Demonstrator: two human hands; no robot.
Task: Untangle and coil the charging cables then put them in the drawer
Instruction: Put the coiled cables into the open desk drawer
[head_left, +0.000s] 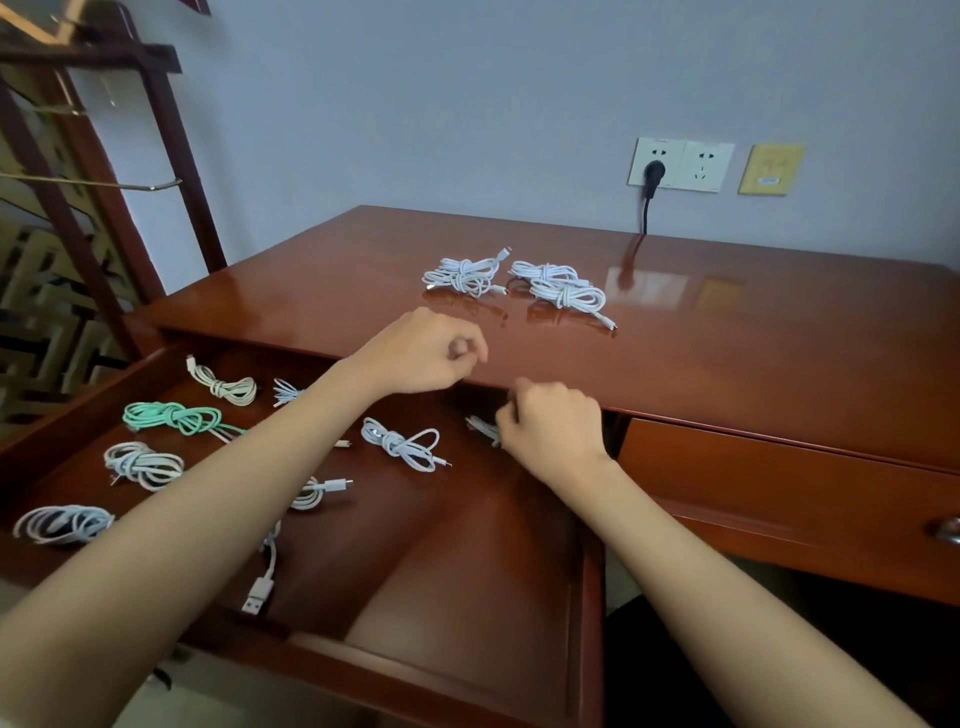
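Coiled cables (143, 465) lie across the open drawer (467, 571). Over the drawer's back edge the left hand (426, 353) is curled, holding nothing, and the right hand (550, 426) grips a white cable (480, 427) in the drawer's back right corner.

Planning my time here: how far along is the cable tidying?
Done: several coiled cables, among them a green cable, lie in the open drawer. In hand: the right hand grips a white cable at the drawer's back. Left: coiled bundles on the desk top.
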